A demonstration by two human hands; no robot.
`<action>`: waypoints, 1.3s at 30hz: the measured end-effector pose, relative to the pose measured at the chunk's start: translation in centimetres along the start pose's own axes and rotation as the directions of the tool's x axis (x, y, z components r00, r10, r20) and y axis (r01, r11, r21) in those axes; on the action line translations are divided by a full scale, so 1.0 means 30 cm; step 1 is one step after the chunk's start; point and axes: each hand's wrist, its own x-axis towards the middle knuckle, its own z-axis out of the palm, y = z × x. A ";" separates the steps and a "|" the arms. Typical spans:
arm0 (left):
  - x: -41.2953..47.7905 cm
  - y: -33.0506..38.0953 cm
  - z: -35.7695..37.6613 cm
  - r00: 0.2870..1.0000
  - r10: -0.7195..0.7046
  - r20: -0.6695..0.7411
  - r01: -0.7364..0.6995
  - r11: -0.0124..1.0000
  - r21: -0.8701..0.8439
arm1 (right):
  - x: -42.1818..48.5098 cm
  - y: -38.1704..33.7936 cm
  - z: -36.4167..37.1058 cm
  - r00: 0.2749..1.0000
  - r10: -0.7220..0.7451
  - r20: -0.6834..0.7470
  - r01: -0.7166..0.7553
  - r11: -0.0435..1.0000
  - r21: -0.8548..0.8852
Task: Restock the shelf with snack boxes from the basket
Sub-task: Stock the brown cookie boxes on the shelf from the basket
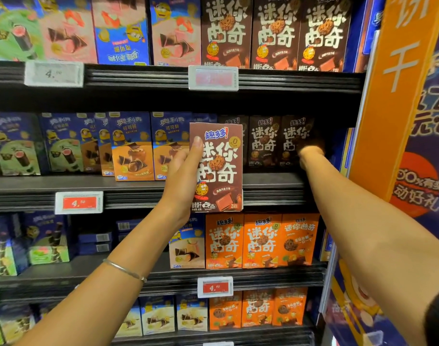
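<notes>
My left hand grips a brown cookie snack box upright in front of the middle shelf, thumb on the box's front. My right hand reaches deep into that shelf at the right, against the set-back brown boxes; its fingers are lost in shadow and I cannot tell how they lie. The basket is out of view.
Blue boxes fill the middle shelf to the left. Orange boxes stand on the shelf below, more brown boxes on the shelf above. An orange sign panel borders the shelving on the right. Price tags clip to the shelf edges.
</notes>
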 end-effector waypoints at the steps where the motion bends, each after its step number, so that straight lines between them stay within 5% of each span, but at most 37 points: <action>1: 0.001 0.001 -0.001 1.000 0.000 0.000 0.000 1.000 0.000 | -0.023 -0.007 -0.004 1.000 0.001 -0.028 -0.001 1.000 -0.001; 6: 0.007 0.002 0.002 1.000 -0.004 -0.008 0.004 1.000 0.008 | -0.054 0.029 -0.014 0.993 -0.082 -0.080 0.061 0.969 -0.239; 8: 0.009 0.001 0.007 1.000 0.002 -0.011 -0.002 1.000 0.011 | -0.070 0.002 -0.027 0.997 0.055 -0.049 -0.052 0.996 0.073; 9: 0.011 0.001 0.011 1.000 0.006 -0.007 -0.005 1.000 0.012 | -0.089 -0.022 -0.040 0.988 0.152 0.012 -0.147 0.930 0.336; 10: 0.014 0.001 0.015 1.000 0.009 -0.004 -0.009 1.000 0.012 | -0.128 -0.037 -0.046 0.990 0.144 0.013 -0.136 0.898 0.419; 14: 0.027 0.008 0.040 0.999 0.034 -0.002 -0.034 0.999 -0.016 | -0.290 -0.080 -0.057 0.979 -0.082 -0.187 0.145 0.925 0.351; 18: 0.054 0.019 0.086 0.997 0.069 0.043 -0.069 0.998 -0.008 | -0.488 -0.065 -0.083 0.891 -0.430 0.146 0.347 0.853 0.390; 21: 0.091 0.027 0.128 0.996 0.076 0.045 -0.075 0.997 -0.023 | -0.558 -0.057 -0.101 0.809 -0.452 0.377 0.298 0.867 0.400; 35: 0.257 -0.035 0.221 0.990 0.078 0.114 -0.090 0.991 0.101 | -0.515 -0.048 -0.144 0.807 -0.419 0.416 0.309 0.900 0.306; 39: 0.247 -0.024 0.244 0.984 0.137 0.116 -0.175 0.875 0.451 | -0.467 -0.030 -0.128 0.841 -0.387 0.379 0.283 0.910 0.302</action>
